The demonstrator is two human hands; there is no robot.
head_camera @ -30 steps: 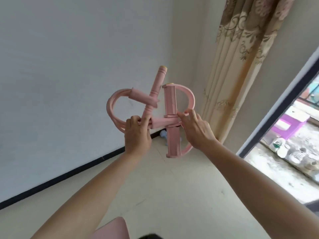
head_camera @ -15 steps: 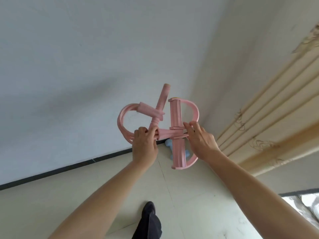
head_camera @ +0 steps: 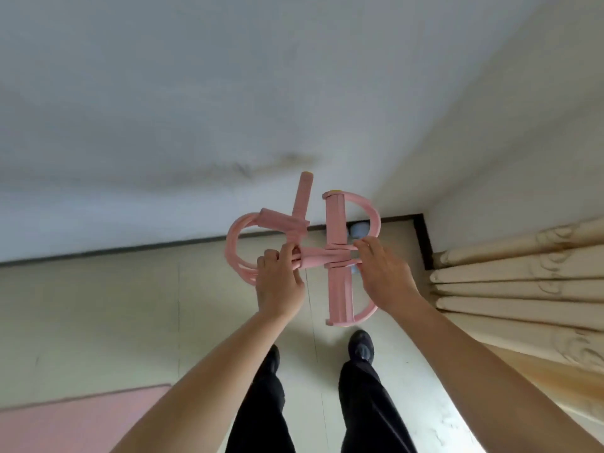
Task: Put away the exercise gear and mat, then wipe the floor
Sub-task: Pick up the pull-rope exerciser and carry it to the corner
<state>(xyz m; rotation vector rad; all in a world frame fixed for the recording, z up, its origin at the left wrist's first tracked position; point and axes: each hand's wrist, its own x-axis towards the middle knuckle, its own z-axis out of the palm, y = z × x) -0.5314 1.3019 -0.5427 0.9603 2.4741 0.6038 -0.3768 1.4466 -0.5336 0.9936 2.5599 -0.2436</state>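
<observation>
A pink pedal resistance puller (head_camera: 336,256) with foam handles and looped tubes hangs in the air before me, above the floor. My left hand (head_camera: 279,286) grips its bundled tubes at the left, fingers curled round them. At the right of the foot bar, my right hand (head_camera: 382,273) pinches the tubes with fingers and thumb. A pink exercise mat (head_camera: 75,420) lies on the floor at the bottom left. A pale blue dumbbell (head_camera: 359,229) lies in the corner behind the puller, mostly hidden.
A white wall with a dark baseboard (head_camera: 114,253) runs across the back. Beige curtains (head_camera: 523,289) hang at the right. My legs in black trousers (head_camera: 359,403) and dark shoes stand on the pale tiled floor (head_camera: 98,322).
The view has tilted down, so the floor, my legs and the pink mat have come into sight. Both hands keep the same hold on the puller.
</observation>
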